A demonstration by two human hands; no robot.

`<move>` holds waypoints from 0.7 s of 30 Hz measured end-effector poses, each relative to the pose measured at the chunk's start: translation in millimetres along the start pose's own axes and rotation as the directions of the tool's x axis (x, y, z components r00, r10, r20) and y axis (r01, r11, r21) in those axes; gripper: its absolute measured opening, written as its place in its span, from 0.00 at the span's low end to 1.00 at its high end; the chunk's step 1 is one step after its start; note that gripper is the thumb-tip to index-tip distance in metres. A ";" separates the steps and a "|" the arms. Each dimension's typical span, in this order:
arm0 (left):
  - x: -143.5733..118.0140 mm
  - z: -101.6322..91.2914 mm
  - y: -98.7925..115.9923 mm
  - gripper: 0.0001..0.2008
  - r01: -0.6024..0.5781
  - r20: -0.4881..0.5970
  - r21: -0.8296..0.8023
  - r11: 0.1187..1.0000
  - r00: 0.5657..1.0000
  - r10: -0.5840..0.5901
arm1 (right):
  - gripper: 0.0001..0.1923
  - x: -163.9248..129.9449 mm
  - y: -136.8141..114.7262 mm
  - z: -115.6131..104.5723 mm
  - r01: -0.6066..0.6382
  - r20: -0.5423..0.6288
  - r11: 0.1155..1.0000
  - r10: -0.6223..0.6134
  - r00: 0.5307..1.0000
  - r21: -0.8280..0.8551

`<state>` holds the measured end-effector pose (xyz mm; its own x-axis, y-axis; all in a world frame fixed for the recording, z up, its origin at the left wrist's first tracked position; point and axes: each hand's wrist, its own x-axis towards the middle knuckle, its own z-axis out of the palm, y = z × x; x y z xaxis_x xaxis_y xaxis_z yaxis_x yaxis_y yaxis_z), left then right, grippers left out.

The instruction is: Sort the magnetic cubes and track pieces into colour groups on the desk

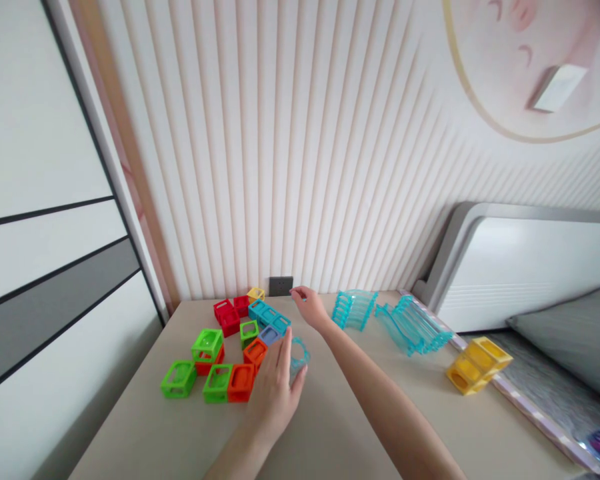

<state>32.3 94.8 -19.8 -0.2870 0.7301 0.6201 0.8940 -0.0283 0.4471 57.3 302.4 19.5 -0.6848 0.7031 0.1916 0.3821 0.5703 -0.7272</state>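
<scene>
My left hand [274, 383] is low over the table, fingers stretched out and thumb apart, gripping nothing I can see. Beside its fingers lie an orange block [255, 352], a periwinkle block [269, 335] and a clear teal rounded piece [300, 353], partly hidden by the hand. Farther back, my right hand [310, 307] reaches toward the wall with its fingers curled together. Whatever may be between those fingertips is too small to make out. A joined row of blue blocks [270, 316] lies left of the right hand.
Red blocks [227, 317], a yellow block [256, 294] and green blocks [179, 379] lie at left. Clear teal track pieces [355, 309] and yellow joined blocks [479, 365] rest at right. Behind is a ribbed wall with a black socket [281, 286]; a bed [540, 267] adjoins the table [330, 427].
</scene>
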 end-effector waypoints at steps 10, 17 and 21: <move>-9.1 10.1 15.4 0.43 0.330 0.502 -0.252 0.910 0.848 -0.169 | 0.24 22.6 25.8 7.4 -0.058 -0.071 0.959 0.039 0.997 -0.278; -10.2 20.6 3.2 0.52 0.343 0.481 -0.253 0.905 0.856 -0.190 | 0.20 -1.6 29.3 3.3 -0.029 -0.118 0.986 0.009 0.993 -0.165; -13.8 28.4 0.4 0.54 0.303 0.426 -0.243 0.922 0.887 -0.179 | 0.19 -55.2 40.7 -14.1 0.008 -0.074 0.999 -0.011 0.997 -0.050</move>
<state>46.4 104.2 -46.6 -0.2684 0.9434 0.1950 0.6533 0.0295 0.7565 119.4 292.8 -11.4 -0.6415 0.7260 0.2478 0.4074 0.5960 -0.6919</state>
